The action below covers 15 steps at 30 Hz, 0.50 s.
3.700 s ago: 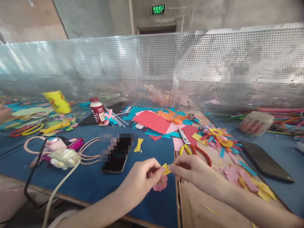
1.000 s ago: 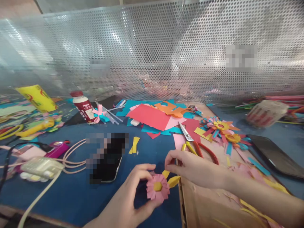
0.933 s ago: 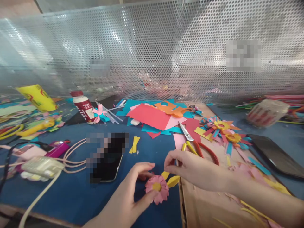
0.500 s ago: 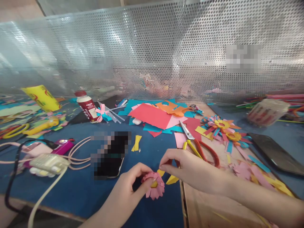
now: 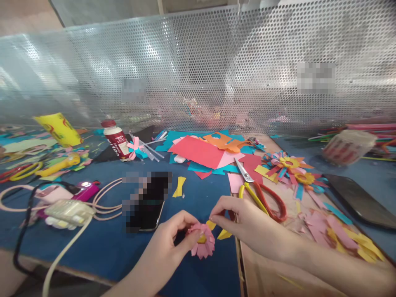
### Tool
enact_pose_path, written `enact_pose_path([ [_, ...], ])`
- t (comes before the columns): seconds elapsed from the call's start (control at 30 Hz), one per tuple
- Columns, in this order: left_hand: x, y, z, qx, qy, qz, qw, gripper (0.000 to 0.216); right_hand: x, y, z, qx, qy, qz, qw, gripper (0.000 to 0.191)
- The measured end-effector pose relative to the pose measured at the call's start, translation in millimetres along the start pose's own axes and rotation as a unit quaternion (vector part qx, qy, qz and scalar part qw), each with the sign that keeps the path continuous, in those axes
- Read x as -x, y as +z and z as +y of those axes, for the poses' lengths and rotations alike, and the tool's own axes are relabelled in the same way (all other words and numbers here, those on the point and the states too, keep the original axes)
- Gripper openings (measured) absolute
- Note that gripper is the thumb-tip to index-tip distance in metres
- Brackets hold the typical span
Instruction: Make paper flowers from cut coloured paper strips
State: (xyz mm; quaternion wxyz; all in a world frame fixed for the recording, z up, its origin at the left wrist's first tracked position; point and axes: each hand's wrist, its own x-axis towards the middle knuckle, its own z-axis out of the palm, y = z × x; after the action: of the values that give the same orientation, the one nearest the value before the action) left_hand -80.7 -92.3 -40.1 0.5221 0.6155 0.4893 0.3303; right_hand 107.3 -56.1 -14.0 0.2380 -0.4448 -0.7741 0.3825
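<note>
My left hand (image 5: 173, 235) pinches a pink paper flower (image 5: 204, 249) between thumb and fingers. The flower has layered, notched petals and a yellow centre, with my thumb lying over part of it. Just to the right, my right hand (image 5: 238, 212) is closed in a pinch. At its fingertips shows a yellow paper strip (image 5: 211, 225). Another bit of yellow paper (image 5: 224, 234) shows beneath that hand; whether the two are one piece I cannot tell. Scissors (image 5: 262, 196) with red and yellow handles lie beyond my right hand, blades partly apart.
Coloured paper sheets (image 5: 198, 150) are piled at the back, near a bottle (image 5: 116, 140). A phone (image 5: 148, 210) and a power strip with cables (image 5: 68, 212) lie left. On the right are finished paper flowers (image 5: 289, 163), pink and yellow cuttings (image 5: 340, 235) and a dark phone (image 5: 361, 200).
The view has shifted slightly. Both hands keep almost the same pose, the left on the pink flower and the right beside it with the yellow paper.
</note>
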Motion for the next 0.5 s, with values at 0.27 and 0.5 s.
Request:
enact_pose_path([
  [0.27,-0.3,-0.2,-4.2,0.014,-0.005,-0.012,1.000,0.018,-5.1,4.2,8.6,-0.085,0.050,-0.041,0.994,0.011],
  [0.5,0.3,-0.3,2.0,0.014,-0.016,-0.013,1.000,0.020,-3.1,9.2,13.0,-0.159,0.058,-0.037,0.985,0.016],
])
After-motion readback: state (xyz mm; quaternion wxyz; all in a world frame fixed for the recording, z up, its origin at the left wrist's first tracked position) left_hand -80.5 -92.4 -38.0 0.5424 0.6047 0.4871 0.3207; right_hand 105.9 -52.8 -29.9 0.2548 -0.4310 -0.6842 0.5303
